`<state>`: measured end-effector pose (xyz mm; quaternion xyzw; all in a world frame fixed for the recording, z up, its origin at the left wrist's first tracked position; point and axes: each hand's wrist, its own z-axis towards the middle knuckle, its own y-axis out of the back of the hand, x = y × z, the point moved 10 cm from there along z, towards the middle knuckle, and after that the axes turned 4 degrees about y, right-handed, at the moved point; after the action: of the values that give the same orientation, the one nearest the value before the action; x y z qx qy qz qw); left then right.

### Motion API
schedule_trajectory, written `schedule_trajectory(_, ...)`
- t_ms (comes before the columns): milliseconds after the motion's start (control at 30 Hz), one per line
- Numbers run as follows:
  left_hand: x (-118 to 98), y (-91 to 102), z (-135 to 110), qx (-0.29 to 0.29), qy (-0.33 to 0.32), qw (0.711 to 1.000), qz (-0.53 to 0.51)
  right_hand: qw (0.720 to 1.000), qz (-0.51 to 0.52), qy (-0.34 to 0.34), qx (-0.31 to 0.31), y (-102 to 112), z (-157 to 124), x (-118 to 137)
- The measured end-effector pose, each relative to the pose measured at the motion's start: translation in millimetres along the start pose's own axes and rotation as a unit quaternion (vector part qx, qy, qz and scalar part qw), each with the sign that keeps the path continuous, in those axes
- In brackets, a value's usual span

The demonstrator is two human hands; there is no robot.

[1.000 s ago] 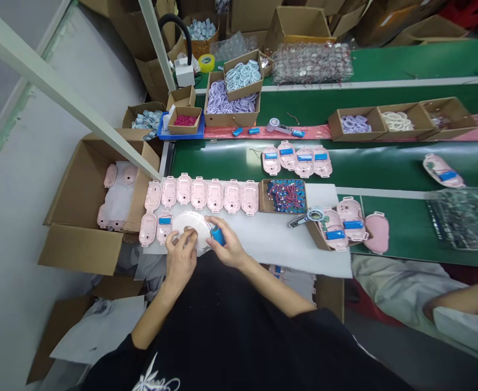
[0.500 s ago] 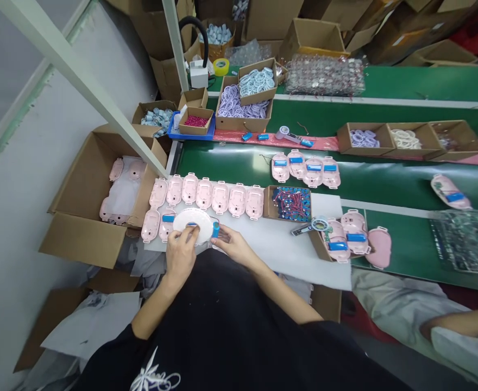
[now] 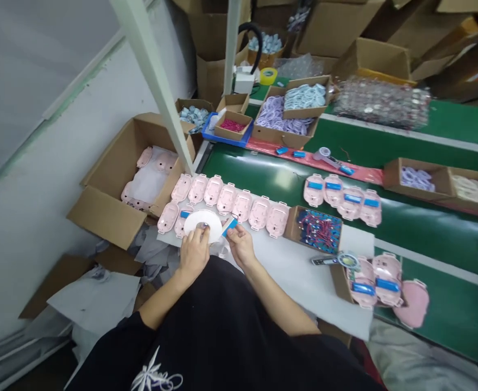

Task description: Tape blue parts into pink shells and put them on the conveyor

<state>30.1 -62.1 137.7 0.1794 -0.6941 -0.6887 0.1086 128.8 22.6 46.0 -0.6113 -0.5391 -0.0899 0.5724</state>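
My left hand [image 3: 195,253] is closed on a roll of white tape [image 3: 213,220], fingers hooked into its centre hole. Just right of the roll, my right hand [image 3: 241,245] pinches a blue battery [image 3: 230,226]; a white strip shows along its side. Under and behind the roll lies a pink casing with a blue battery inside [image 3: 184,214], partly covered. Pink casing halves [image 3: 243,205] stand in a row beyond both hands, open side up. A box of blue batteries with red wires [image 3: 320,229] is to their right.
An open carton [image 3: 112,163] with pink casings stands at the left, behind a white post [image 3: 163,92]. More battery-fitted casings [image 3: 342,196] lie on the green belt. A small fan-like part [image 3: 347,260] rests at the right. Boxes of purple rings [image 3: 280,117] stand behind.
The view has swung left, shifting the scene rightward. The battery in my right hand has turned from upright to slanted, and a white strip now shows on it. My left hand keeps the tape roll.
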Motion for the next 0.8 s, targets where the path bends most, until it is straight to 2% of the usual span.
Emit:
schedule_trajectory(133,51,4.7,-17,0.027,0.058,0.998,-0.004,0.998,0.008,-0.056,0.039,-35,12,-38)
schedule_trajectory(233,96,8.4,-46,0.052,0.109,0.993,0.008,0.990,0.012,-0.122,0.063,-67,3,-90)
schedule_trajectory(333,142,2.6,-79,0.071,0.168,0.983,0.015,0.981,0.004,-0.178,0.072,-94,-8,-144)
schedule_trajectory(467,200,-8.8,-112,0.061,0.238,0.969,0.011,0.976,-0.017,-0.205,0.070,-128,-8,-200)
schedule_trajectory(600,247,-11.0,-127,0.042,0.276,0.960,0.006,0.974,-0.053,-0.203,0.084,-162,-6,-238)
schedule_trajectory(700,268,-11.9,-132,0.044,0.285,0.958,-0.007,0.971,-0.071,-0.210,0.085,-175,-5,-261)
schedule_trajectory(800,285,-21.2,-149,0.069,0.298,0.952,-0.009,0.981,-0.086,-0.165,0.046,-161,24,-260)
